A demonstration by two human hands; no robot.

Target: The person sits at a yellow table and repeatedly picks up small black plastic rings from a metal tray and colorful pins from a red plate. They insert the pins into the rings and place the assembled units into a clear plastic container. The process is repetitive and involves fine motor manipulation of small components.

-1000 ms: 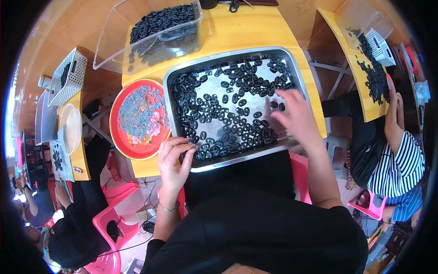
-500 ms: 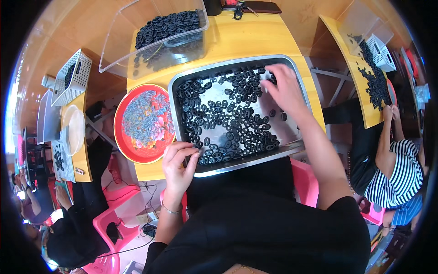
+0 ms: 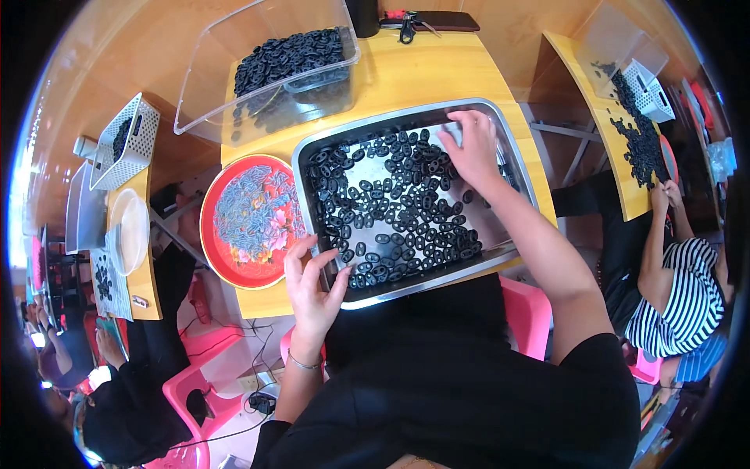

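Reaching with the right hand (image 3: 471, 148), thumb and fingers parted and visibly grasping nothing, over the far right of the metal tray (image 3: 490, 223); apparently steadying the near left corner with the left hand (image 3: 315, 285), though cannot tell whether also pinching a piece. Probably spreading or gathering the black two-holed pieces (image 3: 383, 238), scattered loose across the tray floor; likely calling next for a light sweep of the fingertips. Leaving untouched, just left of the tray, a red floral dish (image 3: 250, 274) of thin grey bits (image 3: 242, 205).

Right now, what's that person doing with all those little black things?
Somebody's working over a metal tray of small black pieces. The right hand is open over its far right part; the left hand is at its near left corner. A red plate of grey bits sits left of the tray, and a clear bin holds more.
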